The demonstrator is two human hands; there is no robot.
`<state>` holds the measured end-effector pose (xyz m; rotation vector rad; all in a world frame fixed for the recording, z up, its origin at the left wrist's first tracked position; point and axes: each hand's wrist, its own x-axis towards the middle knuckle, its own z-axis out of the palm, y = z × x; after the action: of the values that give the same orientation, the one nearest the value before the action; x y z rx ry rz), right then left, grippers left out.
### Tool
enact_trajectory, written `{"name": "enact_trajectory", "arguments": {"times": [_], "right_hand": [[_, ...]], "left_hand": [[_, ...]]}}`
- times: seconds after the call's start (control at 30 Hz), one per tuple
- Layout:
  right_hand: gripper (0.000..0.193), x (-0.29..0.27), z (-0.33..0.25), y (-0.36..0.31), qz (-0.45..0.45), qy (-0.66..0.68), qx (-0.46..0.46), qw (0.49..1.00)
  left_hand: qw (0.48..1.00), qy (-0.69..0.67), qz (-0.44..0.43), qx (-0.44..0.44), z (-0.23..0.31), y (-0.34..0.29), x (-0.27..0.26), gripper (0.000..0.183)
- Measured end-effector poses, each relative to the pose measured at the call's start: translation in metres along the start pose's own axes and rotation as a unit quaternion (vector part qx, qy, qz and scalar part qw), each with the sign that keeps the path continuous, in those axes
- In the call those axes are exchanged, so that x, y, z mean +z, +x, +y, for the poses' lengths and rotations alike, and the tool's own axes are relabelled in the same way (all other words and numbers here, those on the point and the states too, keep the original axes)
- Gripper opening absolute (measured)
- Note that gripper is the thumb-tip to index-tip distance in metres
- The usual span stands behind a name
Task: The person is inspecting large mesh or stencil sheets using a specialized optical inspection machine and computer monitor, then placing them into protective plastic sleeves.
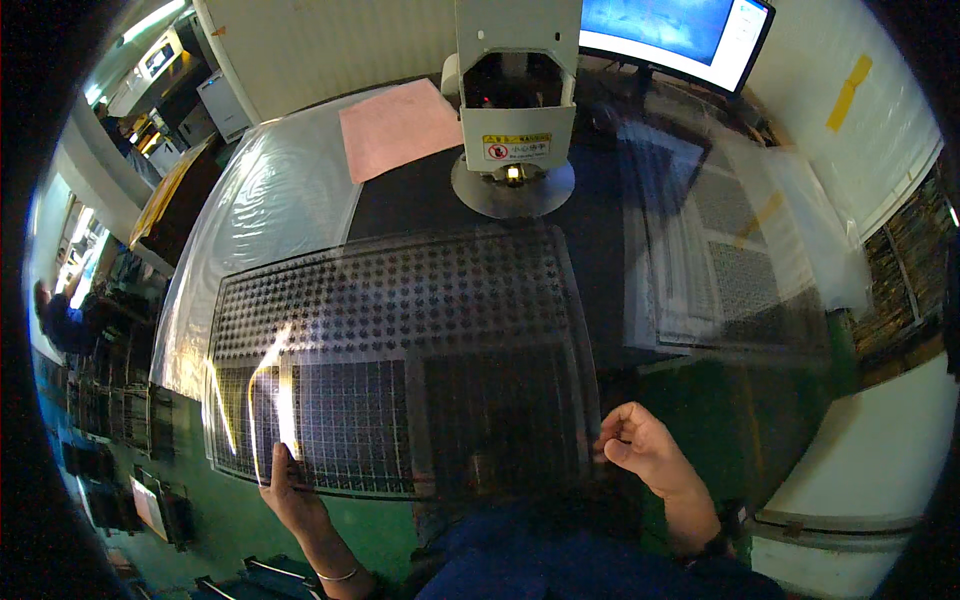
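A large, thin, see-through film sheet (490, 300) printed with dark dot rows and fine grids lies in front of me, its near edge over the table's front. My left hand (290, 500) grips its near left edge, thumb on top and fingers beneath. My right hand (645, 452) is at the sheet's right edge, fingers curled and fingertips closed at that edge. Bright light streaks reflect off the sheet's left part. Beyond the sheet's far edge stands a pale machine head (515, 130) with a small lit lamp over a round metal plate (480, 195).
A pink cloth or sheet (400, 125) lies left of the machine, on clear plastic covering (270, 190). More printed transparent sheets (740, 270) lie at the right. A monitor (690, 40) stands at the back right. A white cabinet (870, 450) is at the near right. Another person (70, 320) is far left.
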<state>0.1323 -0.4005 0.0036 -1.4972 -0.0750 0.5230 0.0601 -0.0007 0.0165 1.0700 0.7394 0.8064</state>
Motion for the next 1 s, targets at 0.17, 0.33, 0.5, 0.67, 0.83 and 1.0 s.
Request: {"name": "enact_trajectory", "arguments": {"times": [0.17,0.33,0.5,0.67,0.83,1.0], "right_hand": [[0.051,0.037,-0.027,0.004,0.089,0.128,-0.031,0.987],[0.051,0.039,-0.040,0.015,0.145,0.080,-0.060,0.984],[0.038,0.026,-0.050,0.025,0.159,0.049,-0.078,0.983],[0.036,0.020,-0.054,0.036,0.162,0.034,-0.082,0.983],[0.035,0.017,-0.058,0.043,0.165,0.032,-0.096,0.981],[0.035,0.017,-0.061,0.048,0.170,0.026,-0.084,0.982]], "left_hand": [[0.997,0.038,-0.034,0.054,-0.006,0.008,-0.013,0.021],[0.997,0.018,-0.010,0.068,-0.005,0.008,-0.001,0.016],[0.994,0.013,-0.010,0.104,-0.001,0.033,-0.030,0.023],[0.991,0.060,0.012,0.123,0.009,0.025,-0.008,0.034],[0.986,0.053,-0.020,0.155,0.008,0.031,-0.001,0.035],[0.984,0.050,-0.003,0.172,0.010,0.028,0.018,0.034]]}}
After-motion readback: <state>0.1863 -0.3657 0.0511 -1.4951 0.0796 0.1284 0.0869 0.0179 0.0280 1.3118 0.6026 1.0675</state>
